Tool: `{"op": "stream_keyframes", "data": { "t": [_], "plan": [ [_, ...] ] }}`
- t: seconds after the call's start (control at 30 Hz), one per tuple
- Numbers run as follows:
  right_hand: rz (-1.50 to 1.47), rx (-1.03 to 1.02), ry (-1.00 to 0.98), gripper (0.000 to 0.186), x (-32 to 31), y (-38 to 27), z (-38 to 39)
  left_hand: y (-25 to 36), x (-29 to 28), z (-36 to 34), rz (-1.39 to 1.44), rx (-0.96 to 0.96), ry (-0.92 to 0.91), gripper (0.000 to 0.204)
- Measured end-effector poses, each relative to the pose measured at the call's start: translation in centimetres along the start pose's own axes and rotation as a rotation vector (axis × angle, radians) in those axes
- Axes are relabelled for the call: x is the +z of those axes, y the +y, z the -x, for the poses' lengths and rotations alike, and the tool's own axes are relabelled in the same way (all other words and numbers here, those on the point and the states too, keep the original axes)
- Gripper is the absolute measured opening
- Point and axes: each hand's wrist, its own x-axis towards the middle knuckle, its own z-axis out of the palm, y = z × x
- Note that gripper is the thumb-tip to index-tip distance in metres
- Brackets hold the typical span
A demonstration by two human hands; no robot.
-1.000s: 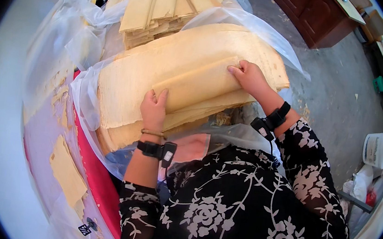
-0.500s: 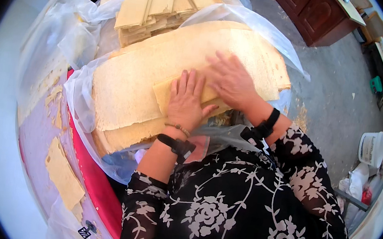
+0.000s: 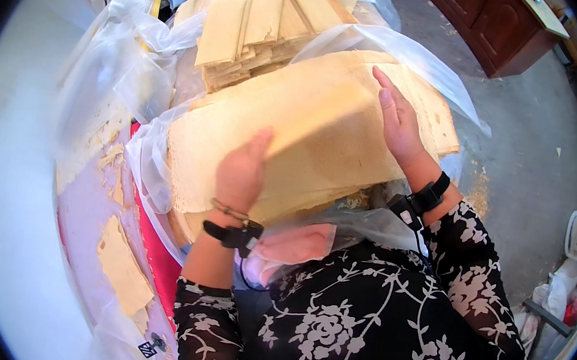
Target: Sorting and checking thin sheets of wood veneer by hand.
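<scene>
One tan sheet (image 3: 338,139) between unclenched right hand (image 3: 402,127) and left hand (image 3: 241,173) of unclear grip

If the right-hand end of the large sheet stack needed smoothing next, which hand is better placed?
Probably the right hand: it is open and nearer that end of the sheet stack, while the left hand is nearer the other.
</scene>
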Motion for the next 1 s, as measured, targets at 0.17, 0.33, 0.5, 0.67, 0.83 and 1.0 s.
{"op": "stream_keyframes", "data": {
  "t": [0.17,0.33,0.5,0.67,0.83,1.0],
  "plan": [
    [0.882,-0.185,-0.300,0.049,1.5,1.7,1.6,-5.8,-4.9,-9.3,-0.332,-0.436,0.105,0.054],
    [0.886,-0.135,-0.346,0.053,1.6,1.3,1.3,-13.5,-1.7,-20.1,-0.595,-0.530,0.091,0.043],
    [0.843,-0.096,-0.381,0.051,2.0,1.1,1.3,-18.9,7.8,-22.6,-0.437,-0.538,-0.488,0.056],
    [0.818,-0.085,-0.345,0.050,1.7,1.5,1.6,-15.7,4.3,-20.2,-0.403,-0.397,-0.131,0.060],
    [0.777,-0.213,-0.191,0.037,0.5,3.3,1.8,2.0,4.0,-10.2,0.152,0.048,-0.099,0.056],
    [-0.041,0.412,0.016,0.029,-5.3,-0.4,8.8,16.1,5.2,-2.8,0.222,0.203,-0.142,0.053]
  ]
}}
